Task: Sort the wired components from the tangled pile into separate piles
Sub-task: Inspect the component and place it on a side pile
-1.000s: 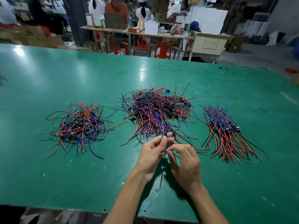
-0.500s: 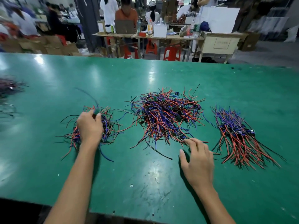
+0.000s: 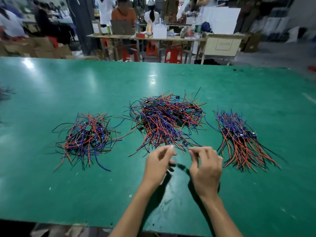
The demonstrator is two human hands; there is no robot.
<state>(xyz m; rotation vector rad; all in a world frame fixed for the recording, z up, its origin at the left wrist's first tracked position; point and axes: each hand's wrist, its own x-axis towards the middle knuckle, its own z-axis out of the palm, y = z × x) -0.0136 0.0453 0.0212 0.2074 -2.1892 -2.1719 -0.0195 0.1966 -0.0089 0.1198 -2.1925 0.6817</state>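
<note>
Three heaps of red, blue and black wired components lie on the green table (image 3: 71, 194). The big tangled pile (image 3: 167, 120) is in the middle, a loose pile (image 3: 87, 135) sits to its left, and a neater, combed pile (image 3: 239, 137) to its right. Both hands hover at the tangled pile's near edge. My right hand (image 3: 206, 170) pinches a small wired component (image 3: 185, 144) with thumb and forefinger. My left hand (image 3: 159, 166) is beside it with its fingers curled and blurred. A dark blurred wire (image 3: 181, 166) runs between the two hands.
More wires (image 3: 5, 93) lie at the table's far left edge. Beyond the table's far edge are workbenches (image 3: 153, 36), red stools (image 3: 172, 54), cardboard boxes and several seated people.
My left hand has come back from the left pile to the front of the tangled pile. My right hand has lifted off the table and closed on a component.
</note>
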